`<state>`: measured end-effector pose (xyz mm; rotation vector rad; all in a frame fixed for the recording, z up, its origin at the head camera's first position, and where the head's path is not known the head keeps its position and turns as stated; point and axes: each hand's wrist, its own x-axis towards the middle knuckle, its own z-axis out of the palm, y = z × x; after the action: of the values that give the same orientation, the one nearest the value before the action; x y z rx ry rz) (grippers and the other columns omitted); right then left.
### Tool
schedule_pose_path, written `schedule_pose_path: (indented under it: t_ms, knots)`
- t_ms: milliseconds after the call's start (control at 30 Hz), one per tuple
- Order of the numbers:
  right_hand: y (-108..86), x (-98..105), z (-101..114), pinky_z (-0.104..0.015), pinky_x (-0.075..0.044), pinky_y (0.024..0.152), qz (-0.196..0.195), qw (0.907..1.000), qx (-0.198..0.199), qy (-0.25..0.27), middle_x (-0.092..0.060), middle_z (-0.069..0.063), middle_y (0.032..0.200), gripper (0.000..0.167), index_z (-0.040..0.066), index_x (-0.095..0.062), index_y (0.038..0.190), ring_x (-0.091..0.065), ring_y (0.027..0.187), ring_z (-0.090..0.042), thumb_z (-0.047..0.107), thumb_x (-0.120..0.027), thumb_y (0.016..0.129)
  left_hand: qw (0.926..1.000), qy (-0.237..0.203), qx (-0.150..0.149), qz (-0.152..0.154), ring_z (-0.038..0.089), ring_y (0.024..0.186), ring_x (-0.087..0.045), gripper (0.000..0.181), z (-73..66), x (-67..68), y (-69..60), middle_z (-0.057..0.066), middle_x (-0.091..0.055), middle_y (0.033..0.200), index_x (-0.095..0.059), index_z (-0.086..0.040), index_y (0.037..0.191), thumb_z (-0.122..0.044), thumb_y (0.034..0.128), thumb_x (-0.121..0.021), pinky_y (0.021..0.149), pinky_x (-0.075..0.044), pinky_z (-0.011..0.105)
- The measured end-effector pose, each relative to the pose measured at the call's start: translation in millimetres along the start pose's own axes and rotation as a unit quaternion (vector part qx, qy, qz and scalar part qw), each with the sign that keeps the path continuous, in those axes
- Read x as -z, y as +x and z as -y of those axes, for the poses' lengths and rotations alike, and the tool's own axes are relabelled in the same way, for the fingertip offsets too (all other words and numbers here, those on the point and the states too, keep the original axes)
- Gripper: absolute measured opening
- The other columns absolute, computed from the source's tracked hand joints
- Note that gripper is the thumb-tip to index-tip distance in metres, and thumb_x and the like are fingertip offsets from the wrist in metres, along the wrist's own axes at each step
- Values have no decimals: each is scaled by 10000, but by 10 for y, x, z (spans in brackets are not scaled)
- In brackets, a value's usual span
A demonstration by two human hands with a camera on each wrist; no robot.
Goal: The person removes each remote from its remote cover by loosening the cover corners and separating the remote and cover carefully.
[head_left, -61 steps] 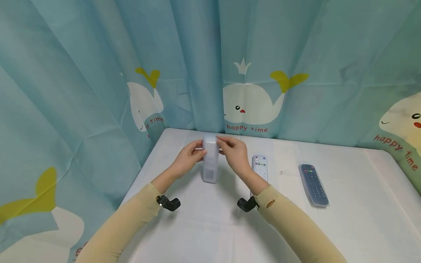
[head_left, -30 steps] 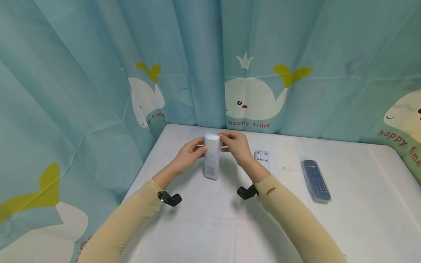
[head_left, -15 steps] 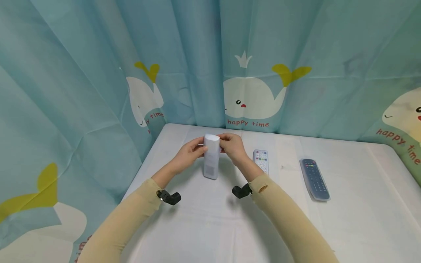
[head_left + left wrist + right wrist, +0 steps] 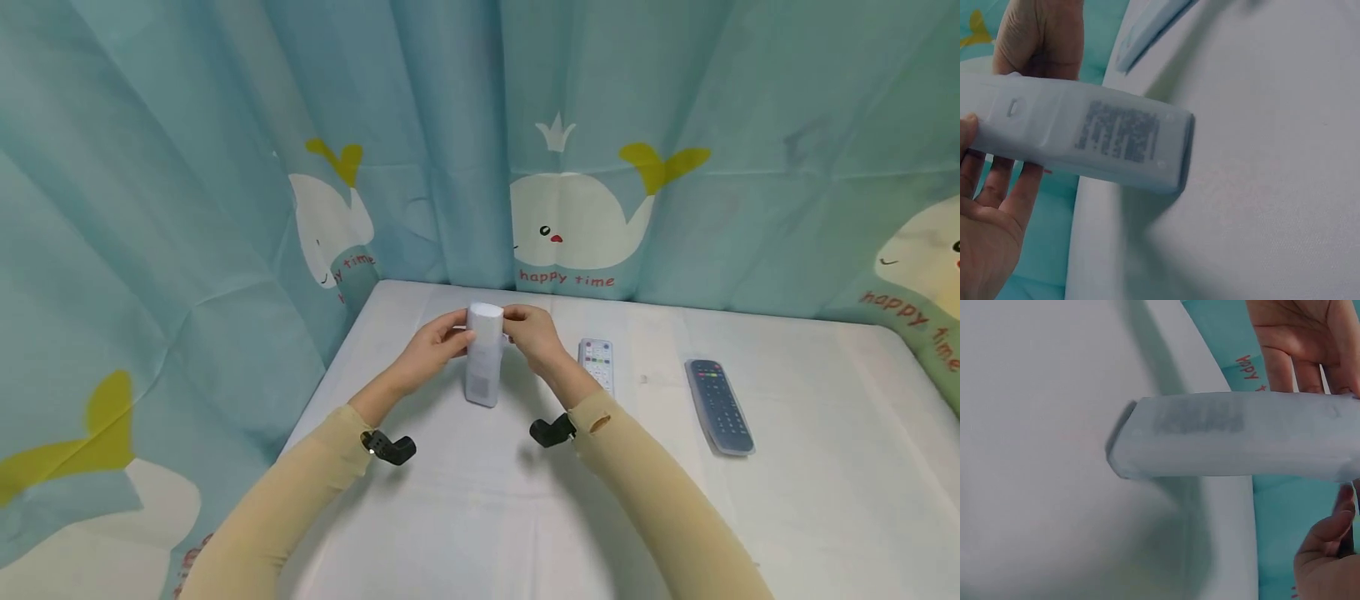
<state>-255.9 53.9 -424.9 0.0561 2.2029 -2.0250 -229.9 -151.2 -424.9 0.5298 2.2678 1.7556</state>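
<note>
A pale remote control in a translucent cover stands upright, its back towards me. My left hand holds its left side near the top, thumb on the back and fingers on the far side. Against the opposite upper edge, my right hand has its fingers bent and pinches there. A dark block of print shows low on the remote control's back in the left wrist view. From the right wrist, the remote control hides parts of the left fingers. Its button side faces away.
A white remote control with coloured buttons lies right of the right hand, partly behind the forearm. Farther right lies a dark remote control in a clear cover. The white table meets a blue whale-print curtain.
The remote control's top has tipped towards me, so its end face shows more. My right fingers have shifted and bent more at its upper right edge. The left hand keeps its hold.
</note>
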Motion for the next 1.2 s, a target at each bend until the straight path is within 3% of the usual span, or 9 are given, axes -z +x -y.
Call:
schedule_pose_path:
  t_ms: [267, 467, 567, 733, 833, 933, 1067, 1200]
  knots:
    - [-10, 104, 68, -469, -520, 902, 219, 9964, 808, 118, -664, -124, 1037, 206, -29, -689, 1144, -590, 907, -206, -23, -644, 943, 10000, -60, 0, -42, 287, 1327, -523, 552, -20, -35, 27, 132, -469, 1512, -403, -34, 1548, -243, 1067, -574, 1048, -488, 399]
    - [-91, 184, 113, -503, -523, 945, 571, 9908, 1216, -139, -702, -107, 1148, 281, 15, -713, 1204, -637, 990, -245, 54, -570, 965, 9999, -75, 11, -131, 291, 1316, -534, 540, -26, -35, 18, 129, -474, 1515, -409, -32, 1543, -230, 1068, -573, 1043, -491, 416]
    - [-138, 217, 138, -517, -520, 945, 737, 9857, 1450, -437, -704, -106, 1155, 295, 34, -709, 1219, -644, 1002, -266, 123, -588, 965, 9998, -34, 24, -175, 285, 1305, -542, 535, -31, -35, 11, 132, -493, 1490, -415, -39, 1540, -231, 1067, -575, 1042, -493, 416]
    - [-211, 223, 205, -428, -543, 885, 795, 9746, 1668, -1262, -680, -50, 1128, 364, 97, -695, 1228, -625, 1026, -235, 324, -743, 948, 9998, 68, 46, -189, 293, 1297, -547, 517, -45, -31, 2, 149, -507, 1462, -418, -42, 1538, -214, 1073, -566, 1046, -489, 421]
    - [-241, 196, 239, -401, -549, 873, 783, 9720, 1688, -1432, -668, -52, 1104, 400, 90, -685, 1222, -613, 1033, -234, 331, -789, 920, 9995, 88, 186, -233, 290, 1296, -545, 496, -85, -22, 2, 143, -508, 1458, -436, -39, 1521, -220, 1077, -562, 1039, -495, 421]
    - [-258, 168, 251, -398, -555, 858, 764, 9713, 1713, -1461, -678, -57, 1075, 358, 86, -690, 1188, -622, 1016, -239, 297, -797, 919, 9978, -63, 468, -459, 288, 1260, -570, 479, -170, -8, 16, 135, -554, 1406, -499, -32, 1463, -307, 1074, -556, 1018, -512, 420]
    - [-266, 145, 254, -402, -556, 843, 764, 9715, 1723, -1437, -688, -46, 1053, 303, 97, -701, 1144, -630, 1001, -235, 271, -801, 917, 9911, -368, 827, -976, 286, 1174, -628, 502, -283, 14, 76, 131, -624, 1292, -589, -23, 1343, -430, 1049, -571, 956, -552, 394]
    - [-262, 133, 255, -402, -558, 835, 784, 9721, 1710, -1398, -692, -44, 1045, 279, 99, -704, 1118, -635, 994, -233, 258, -806, 913, 9856, -481, 1034, -1251, 274, 1124, -656, 447, -345, 37, 118, 124, -633, 1230, -618, -27, 1241, -422, 1032, -612, 896, -579, 372]
